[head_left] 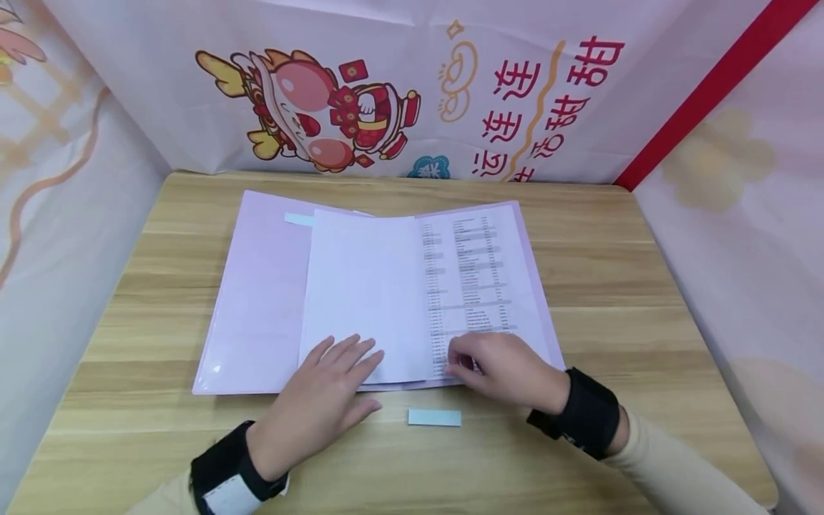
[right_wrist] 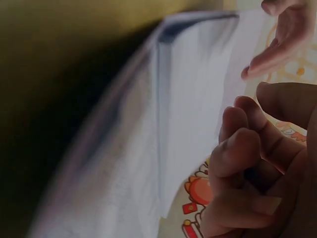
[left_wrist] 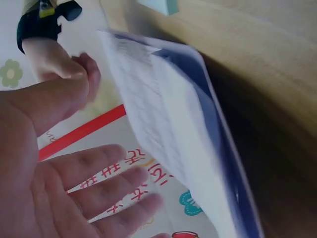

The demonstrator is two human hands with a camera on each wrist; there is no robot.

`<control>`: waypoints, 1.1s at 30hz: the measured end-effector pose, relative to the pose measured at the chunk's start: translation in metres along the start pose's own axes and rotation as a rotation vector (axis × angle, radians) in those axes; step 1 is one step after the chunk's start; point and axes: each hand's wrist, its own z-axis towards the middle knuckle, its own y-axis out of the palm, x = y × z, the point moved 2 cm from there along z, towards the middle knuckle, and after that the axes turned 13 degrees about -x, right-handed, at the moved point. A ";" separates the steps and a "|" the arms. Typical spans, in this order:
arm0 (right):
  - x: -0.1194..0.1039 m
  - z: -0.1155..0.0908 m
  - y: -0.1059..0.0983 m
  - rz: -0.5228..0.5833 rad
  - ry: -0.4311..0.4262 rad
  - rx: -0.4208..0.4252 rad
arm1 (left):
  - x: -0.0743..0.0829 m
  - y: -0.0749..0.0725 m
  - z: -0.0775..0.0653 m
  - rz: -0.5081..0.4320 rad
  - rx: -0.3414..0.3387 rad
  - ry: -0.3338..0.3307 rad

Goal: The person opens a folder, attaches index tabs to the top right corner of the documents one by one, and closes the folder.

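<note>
A pale lilac folder [head_left: 264,286] lies spread on the table with its pages turned open. Its left page [head_left: 367,286] is blank, while the right page [head_left: 476,286] carries printed columns with grey bands. Over the lower edge of the blank page, my left hand [head_left: 328,400] is stretched out, fingers spread and thumb apart. My right hand [head_left: 505,368] is over the lower part of the printed page, its fingers loosely curled. Nothing shows between those fingers [right_wrist: 237,153] and the thumb in the right wrist view. Just below the folder is a small light-blue strip [head_left: 434,418].
Another light-blue strip [head_left: 299,219] sticks out from behind the blank page's top left corner. Under everything is a wood-grain table [head_left: 599,272]. A printed cloth [head_left: 547,28] with a cartoon figure and red characters hangs along its far edge.
</note>
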 end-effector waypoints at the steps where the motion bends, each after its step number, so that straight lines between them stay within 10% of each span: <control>1: 0.001 -0.004 0.006 0.006 0.000 -0.003 | 0.000 0.003 0.001 0.001 -0.014 -0.006; 13: 0.004 -0.026 0.068 -0.056 0.046 -0.121 | -0.010 0.027 0.006 0.071 -0.087 -0.111; 33: 0.007 -0.033 0.078 0.002 0.122 -0.107 | -0.019 0.029 0.005 0.096 -0.048 -0.133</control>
